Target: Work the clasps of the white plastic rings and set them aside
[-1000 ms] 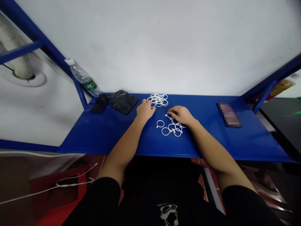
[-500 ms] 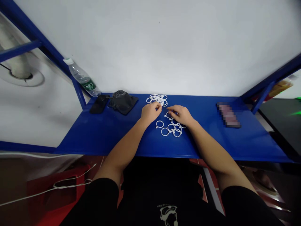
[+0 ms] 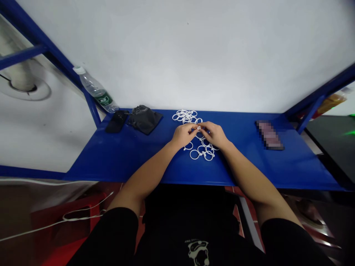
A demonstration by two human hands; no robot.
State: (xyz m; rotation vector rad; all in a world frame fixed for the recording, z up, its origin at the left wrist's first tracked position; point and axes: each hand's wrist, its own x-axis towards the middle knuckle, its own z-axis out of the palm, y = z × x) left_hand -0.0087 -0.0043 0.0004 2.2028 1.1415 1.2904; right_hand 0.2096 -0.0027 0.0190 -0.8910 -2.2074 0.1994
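Note:
My left hand (image 3: pixel 184 134) and my right hand (image 3: pixel 214 133) meet over the blue table, fingertips pinched together. Between them is a white plastic ring (image 3: pixel 199 120) with a small knob, its loop standing up beyond the fingertips. Just behind my left hand lies a pile of similar white rings (image 3: pixel 183 115) near the wall. Several more loose rings (image 3: pixel 205 151) lie below and between my hands, some overlapping. My fingers partly hide the held ring and a few rings under my right hand.
On the left of the blue table (image 3: pixel 111 159) are a dark pouch (image 3: pixel 144 119), a black phone (image 3: pixel 117 121) and a plastic bottle (image 3: pixel 95 90) leaning by the frame. A blurred-out phone-like object (image 3: pixel 269 135) lies at the right. A white wall (image 3: pixel 194 55) rises behind.
My left hand has moved right, from the back pile to my right hand. A ring now shows at the joined fingertips. My right hand has barely moved.

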